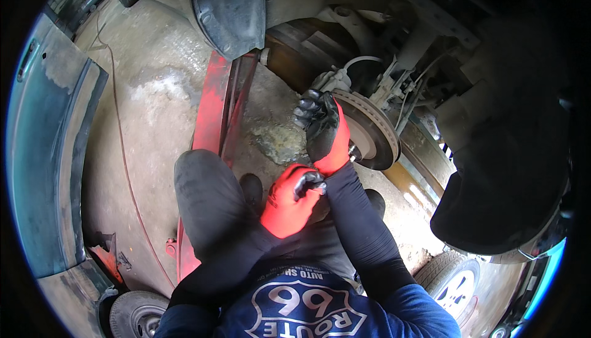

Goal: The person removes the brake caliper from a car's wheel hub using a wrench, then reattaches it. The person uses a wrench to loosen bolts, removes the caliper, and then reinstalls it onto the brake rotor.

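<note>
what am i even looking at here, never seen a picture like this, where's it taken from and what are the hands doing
There is no machine at work: these are a person's own hands in red-and-black gloves. A wide fisheye camera on the person's head looks down, so straight edges bend near the rim.

The left hand has its fingers at the cuff of the right glove; whether it grips the cuff is unclear. The right hand is by a round grey metal brake disc, fingers curled; I can't see anything held.

On the grey concrete floor lie a long red metal beam and a thin reddish hose or cable. A blue-green car door panel stands at the left.
</note>
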A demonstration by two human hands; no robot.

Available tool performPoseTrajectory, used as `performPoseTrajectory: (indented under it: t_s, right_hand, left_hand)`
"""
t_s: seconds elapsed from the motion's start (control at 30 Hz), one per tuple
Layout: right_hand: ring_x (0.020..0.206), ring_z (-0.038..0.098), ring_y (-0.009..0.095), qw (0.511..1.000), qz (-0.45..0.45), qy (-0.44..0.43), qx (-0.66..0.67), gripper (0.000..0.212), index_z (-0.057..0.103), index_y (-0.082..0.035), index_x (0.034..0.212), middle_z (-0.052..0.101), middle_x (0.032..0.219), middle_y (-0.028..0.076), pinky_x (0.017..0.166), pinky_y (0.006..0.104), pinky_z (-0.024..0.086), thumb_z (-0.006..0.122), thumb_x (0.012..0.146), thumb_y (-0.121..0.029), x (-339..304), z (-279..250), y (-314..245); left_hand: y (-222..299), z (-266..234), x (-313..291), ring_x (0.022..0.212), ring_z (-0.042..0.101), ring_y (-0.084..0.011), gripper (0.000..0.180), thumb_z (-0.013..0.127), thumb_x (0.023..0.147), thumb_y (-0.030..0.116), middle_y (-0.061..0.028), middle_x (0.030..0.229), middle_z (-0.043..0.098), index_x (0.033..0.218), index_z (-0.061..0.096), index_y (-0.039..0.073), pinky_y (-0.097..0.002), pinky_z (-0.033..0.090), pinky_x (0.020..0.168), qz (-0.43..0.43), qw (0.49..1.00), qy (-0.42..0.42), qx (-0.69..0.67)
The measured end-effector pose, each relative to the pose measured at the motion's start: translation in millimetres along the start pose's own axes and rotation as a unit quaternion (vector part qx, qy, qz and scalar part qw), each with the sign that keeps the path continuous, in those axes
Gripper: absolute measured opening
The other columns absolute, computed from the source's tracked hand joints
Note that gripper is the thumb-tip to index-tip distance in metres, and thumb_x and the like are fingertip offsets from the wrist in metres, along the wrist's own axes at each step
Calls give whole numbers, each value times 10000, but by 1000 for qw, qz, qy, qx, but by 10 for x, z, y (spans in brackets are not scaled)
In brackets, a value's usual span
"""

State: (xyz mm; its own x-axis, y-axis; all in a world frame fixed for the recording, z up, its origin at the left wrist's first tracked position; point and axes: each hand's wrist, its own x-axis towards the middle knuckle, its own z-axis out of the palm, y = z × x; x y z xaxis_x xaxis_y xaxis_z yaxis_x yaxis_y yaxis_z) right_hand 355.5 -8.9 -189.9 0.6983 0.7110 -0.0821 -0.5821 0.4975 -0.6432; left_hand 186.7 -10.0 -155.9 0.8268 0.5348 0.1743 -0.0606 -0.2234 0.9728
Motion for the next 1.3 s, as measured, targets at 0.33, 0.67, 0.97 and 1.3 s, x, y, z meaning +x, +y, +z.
performPoseTrajectory:
  t_s: [0.33,0.67,0.97,1.3]
  right_hand:
    - [898,681,258,967,241,-47,74,398,647,-3,1167,705,1011,102,841,389,548,531,1013,-351,-42,-29,-2]
    - [963,670,208,876,284,-162,-355,358,639,14,1199,699,1068,110,862,353,525,566,999,-274,-290,-853,349]
    - [1004,667,350,355,247,-363,-825,340,696,-83,930,711,1012,150,853,467,534,607,823,-394,-1570,-2462,2169]
    - [872,689,350,455,174,-339,-805,187,732,-127,840,713,865,147,779,462,540,611,777,-254,-2179,-2990,2528]
  left_hand:
    - [-242,-278,142,951,559,-87,347,682,819,-93,-5,985,569,1101,536,47,-283,483,859,-146,951,-181,-206]
    - [-65,-1102,387,1121,570,-184,573,716,875,94,-100,1228,612,1380,481,-40,-324,456,996,-73,989,130,4]
    - [-148,-1607,195,1192,608,-323,623,429,1048,434,-224,1387,547,1463,419,-31,-429,459,1024,116,950,262,-126]
    - [90,-1473,307,1297,503,-409,525,429,1046,356,-278,1516,382,1477,432,56,-491,418,1064,94,911,277,-291]
